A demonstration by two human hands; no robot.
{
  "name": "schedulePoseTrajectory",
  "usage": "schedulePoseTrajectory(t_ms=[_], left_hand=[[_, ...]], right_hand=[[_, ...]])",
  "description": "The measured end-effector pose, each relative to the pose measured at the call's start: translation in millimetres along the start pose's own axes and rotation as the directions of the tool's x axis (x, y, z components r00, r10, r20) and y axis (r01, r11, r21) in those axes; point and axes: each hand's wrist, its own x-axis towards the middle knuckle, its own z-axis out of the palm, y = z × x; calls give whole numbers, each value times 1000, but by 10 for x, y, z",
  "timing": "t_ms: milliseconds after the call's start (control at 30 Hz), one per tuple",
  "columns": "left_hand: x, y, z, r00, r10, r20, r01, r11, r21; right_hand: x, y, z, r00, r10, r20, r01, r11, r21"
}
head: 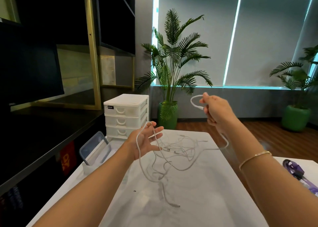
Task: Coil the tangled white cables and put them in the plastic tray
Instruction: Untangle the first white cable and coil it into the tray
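- The tangled white cables (173, 156) lie in a loose knot on the white bench (215, 192), right of the plastic tray (93, 158); several strands rise from the knot toward both hands, and one plug end trails toward the near edge of the bench.
- The left hand (146, 142) hangs above the bench, just right of the tray, with fingers spread and nearly straight; a strand is draped in a long loop over the fingers rather than pinched, so this grip is wide and only carries the cable.
- The right hand (216, 111) is raised well to the right of the tray and higher than the left; its fingers are curled round a small loop of cable, so this grip holds a strand, which runs down from the hand to the knot.
- The tray sits at the left edge of the bench with its lid (93, 147) propped upright in it; a white drawer unit (126, 114) stands just behind it.
- Judged stage: one cable is being drawn out of the knot; no finished coil shows, and nothing white is seen in the tray.
- Risks: pulling the right strand harder may tighten the knot instead of freeing it; the draped loop may slide off the open left fingers; lifting may drag the whole tangle toward the bench edge; the propped lid may block a coil going in.
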Motion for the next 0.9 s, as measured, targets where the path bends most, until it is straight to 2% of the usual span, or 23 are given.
schedulePoseTrajectory(t_ms=[67,167,267,300,367,433,533,600,633,667,733,833,900], left_hand=[[-17,-10,-13,998,-53,32,51,996,66],[-45,-53,26,992,-127,14,119,958,261],[-71,-147,66,990,-140,-4,121,836,535],[-87,-173,86,989,-145,6,105,746,657],[-79,-216,115,984,-175,19,69,478,875],[-88,-235,172,988,-154,33,-3,191,982],[-85,-308,298,983,-179,40,-54,-73,996],[-58,-402,341,976,-218,17,-84,-299,950],[-50,-446,346,975,-223,-2,-83,-373,924],[-34,-477,334,973,-230,-14,-81,-400,913],[3,-497,259,965,-260,-41,-52,-341,939],[23,-443,138,943,-317,-97,74,-83,994],[9,-376,87,946,-315,-84,115,84,990]], right_hand=[[-4,-155,-44,998,-52,-34,52,998,25],[14,-331,-64,989,-129,-75,134,989,60],[13,-451,-37,975,-199,-100,207,975,76],[14,-478,-23,970,-215,-112,224,972,77],[19,-503,9,961,-240,-135,252,965,76],[21,-499,38,955,-257,-147,269,960,74],[12,-471,61,952,-266,-153,281,956,81],[7,-453,69,951,-267,-157,282,956,83],[8,-442,71,951,-267,-157,282,956,81],[8,-428,65,950,-270,-156,284,956,73],[12,-383,45,947,-278,-158,289,956,47],[31,-304,-24,940,-289,-184,293,956,-2],[51,-249,-71,937,-292,-194,288,956,-48]])
